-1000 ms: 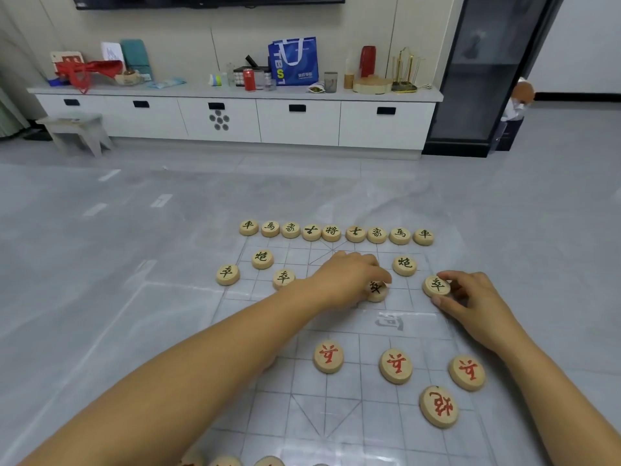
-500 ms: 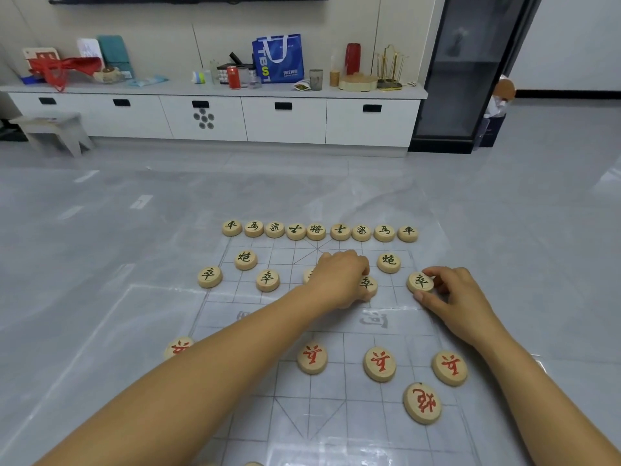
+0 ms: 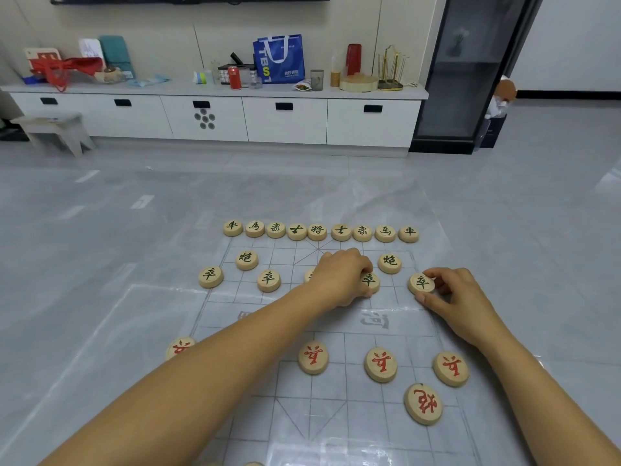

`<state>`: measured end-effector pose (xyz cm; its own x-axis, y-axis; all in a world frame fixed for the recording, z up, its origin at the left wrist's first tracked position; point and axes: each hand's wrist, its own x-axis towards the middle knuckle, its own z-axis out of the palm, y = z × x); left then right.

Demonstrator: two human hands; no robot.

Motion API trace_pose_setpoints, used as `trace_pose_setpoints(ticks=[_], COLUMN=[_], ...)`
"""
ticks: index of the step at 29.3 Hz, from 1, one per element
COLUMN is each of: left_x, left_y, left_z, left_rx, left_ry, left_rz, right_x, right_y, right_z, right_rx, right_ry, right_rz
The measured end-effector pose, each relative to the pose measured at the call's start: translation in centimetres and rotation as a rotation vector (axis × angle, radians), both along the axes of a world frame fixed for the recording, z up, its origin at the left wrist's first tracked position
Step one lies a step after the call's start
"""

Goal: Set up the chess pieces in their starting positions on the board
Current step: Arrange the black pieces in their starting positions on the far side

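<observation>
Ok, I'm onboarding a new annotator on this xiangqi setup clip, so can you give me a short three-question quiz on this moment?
1. True or false: the left hand and the right hand both hold nothing.
2. How many pieces form the far black row? A seven, B nine, C eleven.
3. Fill in: the red cannon lies on the person's ___ side of the board.

Key: 1 false: the left hand grips one black soldier, and the right hand pinches the rightmost black soldier. 2 B. 3 right.
</observation>
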<state>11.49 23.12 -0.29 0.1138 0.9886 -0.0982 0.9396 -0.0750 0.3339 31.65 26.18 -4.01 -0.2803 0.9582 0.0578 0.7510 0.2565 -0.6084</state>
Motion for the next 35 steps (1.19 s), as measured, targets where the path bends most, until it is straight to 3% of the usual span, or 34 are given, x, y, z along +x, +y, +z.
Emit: trace_pose_setpoints(ticks=[35], left_x=[-0.04], left_y=[0.17], left_z=[-0.21], left_rx=[0.021], left_ry=[-0.014], left_rz=[0.011], right_x=[-0.04], right_y=[0.03], right_z=[0.14], right_rx=[0.002], right_ry=[-0.003], right_rz=[-0.003])
